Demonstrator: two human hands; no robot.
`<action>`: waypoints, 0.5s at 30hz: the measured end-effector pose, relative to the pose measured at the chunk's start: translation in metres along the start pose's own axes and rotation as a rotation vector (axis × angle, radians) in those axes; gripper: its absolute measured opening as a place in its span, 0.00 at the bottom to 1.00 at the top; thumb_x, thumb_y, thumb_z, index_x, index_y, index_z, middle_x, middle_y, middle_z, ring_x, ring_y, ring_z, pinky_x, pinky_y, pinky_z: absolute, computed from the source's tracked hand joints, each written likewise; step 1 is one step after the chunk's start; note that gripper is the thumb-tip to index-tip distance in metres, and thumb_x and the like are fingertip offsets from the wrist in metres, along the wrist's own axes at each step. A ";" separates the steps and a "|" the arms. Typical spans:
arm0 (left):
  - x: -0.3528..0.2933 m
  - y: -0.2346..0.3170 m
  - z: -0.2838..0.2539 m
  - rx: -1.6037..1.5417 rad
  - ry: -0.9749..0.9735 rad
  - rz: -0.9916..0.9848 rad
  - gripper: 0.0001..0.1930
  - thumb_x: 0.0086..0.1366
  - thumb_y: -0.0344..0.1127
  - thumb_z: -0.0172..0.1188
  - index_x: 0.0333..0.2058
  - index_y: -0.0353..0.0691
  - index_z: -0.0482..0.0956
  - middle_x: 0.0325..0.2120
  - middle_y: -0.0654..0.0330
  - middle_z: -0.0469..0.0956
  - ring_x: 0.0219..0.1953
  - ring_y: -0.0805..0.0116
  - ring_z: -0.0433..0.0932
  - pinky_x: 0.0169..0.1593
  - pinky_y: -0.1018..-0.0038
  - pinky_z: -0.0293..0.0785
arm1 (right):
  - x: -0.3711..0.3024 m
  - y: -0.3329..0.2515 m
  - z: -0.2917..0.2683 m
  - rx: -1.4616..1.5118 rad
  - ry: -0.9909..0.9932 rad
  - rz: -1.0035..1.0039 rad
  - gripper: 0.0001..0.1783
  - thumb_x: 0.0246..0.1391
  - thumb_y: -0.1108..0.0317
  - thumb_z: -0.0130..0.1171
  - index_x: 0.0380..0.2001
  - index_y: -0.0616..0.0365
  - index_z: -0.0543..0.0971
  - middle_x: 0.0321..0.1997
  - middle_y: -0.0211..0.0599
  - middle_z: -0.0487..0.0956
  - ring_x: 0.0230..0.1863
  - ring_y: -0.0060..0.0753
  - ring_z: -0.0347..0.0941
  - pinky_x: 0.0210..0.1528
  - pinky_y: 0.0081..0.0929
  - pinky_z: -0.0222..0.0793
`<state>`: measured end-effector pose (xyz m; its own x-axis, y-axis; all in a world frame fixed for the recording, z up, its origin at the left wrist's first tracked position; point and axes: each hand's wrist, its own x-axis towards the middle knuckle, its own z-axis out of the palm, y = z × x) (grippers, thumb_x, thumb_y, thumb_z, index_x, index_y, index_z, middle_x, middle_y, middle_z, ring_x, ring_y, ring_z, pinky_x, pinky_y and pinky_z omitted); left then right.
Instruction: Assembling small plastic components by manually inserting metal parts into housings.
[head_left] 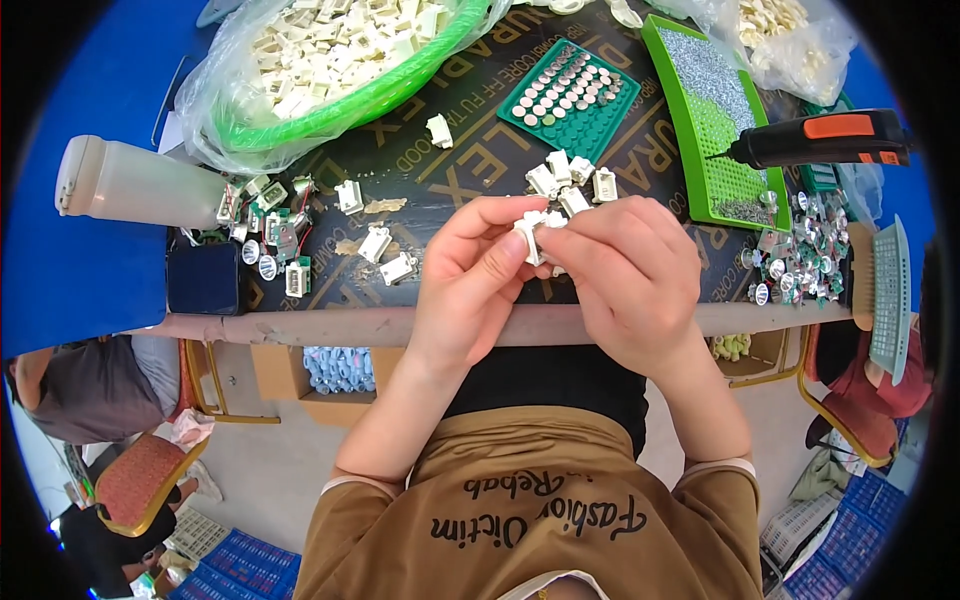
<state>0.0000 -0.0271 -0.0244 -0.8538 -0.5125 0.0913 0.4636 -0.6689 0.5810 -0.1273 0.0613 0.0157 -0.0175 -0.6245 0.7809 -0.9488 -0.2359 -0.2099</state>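
The left hand pinches a white part between thumb and fingers, and the right hand has its fingertips closed on the same piece, so the two hands meet over the near edge of the table. How far the right fingers wrap it is hidden. Just beyond them lies a small heap of white housings; a few more lie loose to the left. Farther back, a green basket lined with clear plastic is filled with the same kind. Right of it, a teal tray carries rows of round discs, and next to that a lime tray holds tiny metal pieces. A black-and-orange driver points its bit across the lime tray. Reflectors and boards lie in one pile at the right and another at the left, the latter beside a white bottle on its side.
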 end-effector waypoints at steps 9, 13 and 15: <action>0.002 -0.001 -0.003 -0.007 -0.010 -0.020 0.13 0.65 0.29 0.49 0.48 0.33 0.69 0.42 0.57 0.73 0.42 0.73 0.73 0.47 0.74 0.72 | 0.026 0.069 0.006 -0.089 -0.235 0.356 0.05 0.46 0.74 0.57 0.28 0.60 0.80 0.27 0.38 0.76 0.31 0.39 0.73 0.33 0.28 0.68; 0.002 -0.001 -0.003 -0.004 -0.012 0.001 0.13 0.65 0.29 0.49 0.48 0.32 0.68 0.43 0.58 0.72 0.42 0.73 0.73 0.48 0.73 0.72 | 0.031 0.087 0.030 -0.248 -0.409 0.344 0.05 0.43 0.69 0.58 0.24 0.58 0.81 0.28 0.38 0.77 0.35 0.41 0.74 0.38 0.36 0.70; 0.002 -0.001 -0.003 -0.008 -0.024 -0.002 0.14 0.65 0.30 0.49 0.48 0.32 0.68 0.42 0.58 0.72 0.42 0.73 0.73 0.48 0.73 0.72 | 0.030 0.090 0.035 -0.261 -0.415 0.323 0.06 0.44 0.69 0.57 0.24 0.58 0.80 0.27 0.38 0.76 0.35 0.41 0.73 0.36 0.36 0.69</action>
<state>-0.0013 -0.0293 -0.0268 -0.8600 -0.4984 0.1100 0.4642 -0.6743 0.5743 -0.2024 -0.0046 -0.0008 -0.2440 -0.8857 0.3949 -0.9631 0.1736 -0.2058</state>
